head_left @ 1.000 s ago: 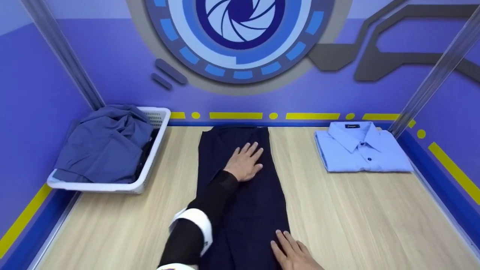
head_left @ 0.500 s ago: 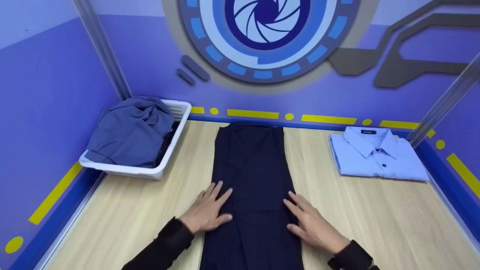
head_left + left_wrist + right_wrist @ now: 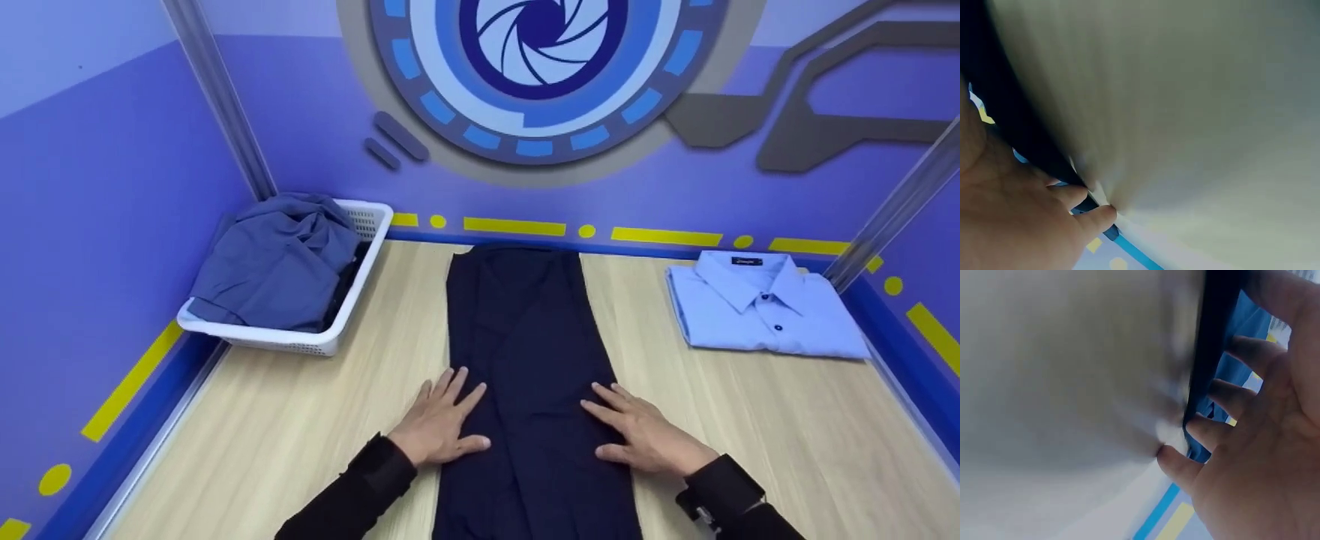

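A long dark navy garment, which looks like folded trousers (image 3: 540, 337), lies lengthwise over the middle of the table, its near end running out of the head view. On its left edge rests my left hand (image 3: 439, 424), fingers spread and thumb on the cloth. My right hand (image 3: 649, 435) touches the right edge with extended fingertips. From the left wrist view, the little finger (image 3: 1098, 220) meets the tabletop beside the dark cloth edge. Likewise in the right wrist view, the fingers (image 3: 1210, 432) reach along the cloth edge, the little finger down on the wood.
A white plastic basket (image 3: 379, 232) heaped with grey-blue cloth (image 3: 277, 262) stands at the back left. At the back right lies a folded light blue shirt (image 3: 765, 307), collar up. A patterned wall (image 3: 300, 112) closes off the table's far side.
My left hand has drawn back from the upper part of the garment to its left edge. The right hand has moved further up the right edge. The head view has shifted.
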A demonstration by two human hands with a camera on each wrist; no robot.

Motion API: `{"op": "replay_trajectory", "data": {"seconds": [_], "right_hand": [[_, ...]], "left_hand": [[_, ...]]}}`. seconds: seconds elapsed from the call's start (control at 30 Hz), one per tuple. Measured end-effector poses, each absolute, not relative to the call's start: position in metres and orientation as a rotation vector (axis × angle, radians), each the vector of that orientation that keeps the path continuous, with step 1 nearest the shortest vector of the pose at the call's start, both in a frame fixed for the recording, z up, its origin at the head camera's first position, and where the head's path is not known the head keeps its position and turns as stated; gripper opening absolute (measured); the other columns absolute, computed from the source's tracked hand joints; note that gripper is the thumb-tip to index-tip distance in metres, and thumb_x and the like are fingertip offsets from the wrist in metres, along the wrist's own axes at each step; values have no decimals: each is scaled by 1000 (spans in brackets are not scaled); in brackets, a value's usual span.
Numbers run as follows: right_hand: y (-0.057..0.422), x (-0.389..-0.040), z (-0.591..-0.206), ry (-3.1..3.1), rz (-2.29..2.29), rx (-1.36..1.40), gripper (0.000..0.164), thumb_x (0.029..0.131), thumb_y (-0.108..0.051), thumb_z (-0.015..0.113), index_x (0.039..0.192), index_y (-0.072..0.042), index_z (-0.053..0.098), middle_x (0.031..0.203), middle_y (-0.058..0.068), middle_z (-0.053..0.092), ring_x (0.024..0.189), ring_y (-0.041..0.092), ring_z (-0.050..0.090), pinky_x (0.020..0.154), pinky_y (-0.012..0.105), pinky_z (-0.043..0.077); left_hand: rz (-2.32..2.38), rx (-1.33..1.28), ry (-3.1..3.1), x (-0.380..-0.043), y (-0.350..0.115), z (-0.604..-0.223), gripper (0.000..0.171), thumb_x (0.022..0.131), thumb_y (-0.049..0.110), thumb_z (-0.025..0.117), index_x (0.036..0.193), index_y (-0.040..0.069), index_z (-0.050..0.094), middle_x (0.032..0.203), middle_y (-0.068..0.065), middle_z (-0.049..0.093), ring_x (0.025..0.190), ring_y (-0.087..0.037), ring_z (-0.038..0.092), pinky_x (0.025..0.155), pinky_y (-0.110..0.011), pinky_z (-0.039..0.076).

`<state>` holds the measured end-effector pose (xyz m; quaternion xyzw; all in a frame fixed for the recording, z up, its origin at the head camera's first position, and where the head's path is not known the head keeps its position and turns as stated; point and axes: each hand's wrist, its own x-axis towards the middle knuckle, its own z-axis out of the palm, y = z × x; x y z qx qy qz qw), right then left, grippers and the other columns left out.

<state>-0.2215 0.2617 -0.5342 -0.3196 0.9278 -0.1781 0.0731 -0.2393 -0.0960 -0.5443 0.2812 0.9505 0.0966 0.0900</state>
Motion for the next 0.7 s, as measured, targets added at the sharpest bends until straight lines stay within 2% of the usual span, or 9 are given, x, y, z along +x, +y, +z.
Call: {"op": "replay_trajectory", "data": {"seconds": [0.27, 0.5, 0.7], "right_hand": [[275, -212, -536, 2765, -565, -936, 67, 92, -38, 64, 146, -3, 41, 153, 27, 29, 138, 53, 25, 103, 68, 26], [277, -203, -537, 2752, -573, -841, 68, 92, -38, 63, 147, -3, 40, 155, 26, 25, 139, 53, 21, 102, 71, 23], [275, -205, -540, 2768, -562, -841, 68, 92, -38, 64, 146, -3, 41, 154, 27, 27, 138, 53, 23, 104, 68, 25]], "left_hand": [[190, 845, 2821, -237, -81, -542, 81, 91, 63, 48, 154, 17, 27, 159, -21, 16, 146, -40, 16, 113, -56, 24], [223, 903, 2790, -246, -79, -544, 83, 89, 64, 52, 154, 18, 28, 160, -19, 17, 146, -38, 16, 113, -56, 24], [194, 897, 2771, -255, -80, -547, 84, 88, 66, 51, 154, 20, 27, 160, -17, 16, 147, -36, 15, 113, -56, 24]]}}
